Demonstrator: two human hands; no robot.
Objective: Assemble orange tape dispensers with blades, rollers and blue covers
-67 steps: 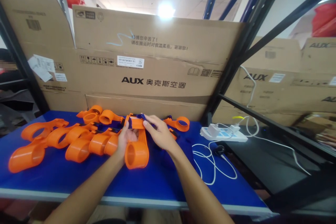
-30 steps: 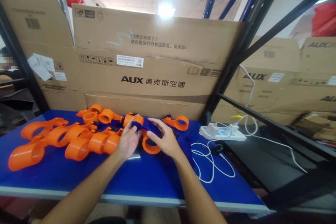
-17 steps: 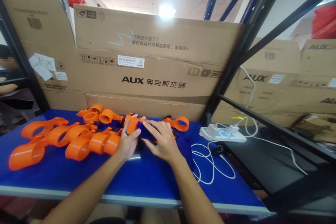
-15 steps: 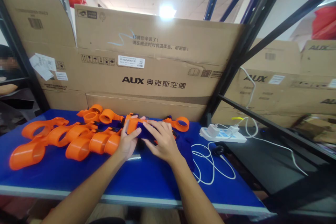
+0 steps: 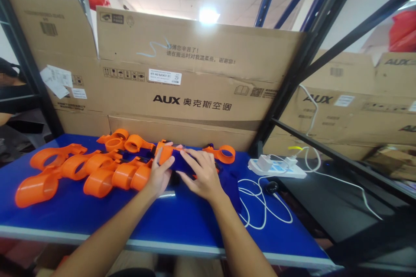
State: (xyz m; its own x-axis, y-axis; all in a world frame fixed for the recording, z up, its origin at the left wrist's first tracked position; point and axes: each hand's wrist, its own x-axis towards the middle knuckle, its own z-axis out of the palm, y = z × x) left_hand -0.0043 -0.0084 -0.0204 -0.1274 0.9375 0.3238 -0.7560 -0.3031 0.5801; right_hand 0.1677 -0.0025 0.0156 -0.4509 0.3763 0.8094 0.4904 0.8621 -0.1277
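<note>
One orange piece (image 5: 165, 156) clasped in left grip (image 5: 160, 176); right grip (image 5: 202, 174): can't tell if holding.

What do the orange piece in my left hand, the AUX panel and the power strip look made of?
Orange piece: probably plastic, judging by its smooth, evenly coloured surface.
AUX panel: cardboard, matte brown, with creases and printing.
Power strip: likely rigid plastic, white with crisp edges; its finish is unclear.

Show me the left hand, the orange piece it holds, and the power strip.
Left hand (image 5: 159, 179): head view, middle of the hand.
Orange piece (image 5: 165, 154): head view, side facing the camera.
Power strip (image 5: 276, 165): head view, blue-marked middle of its top.
</note>
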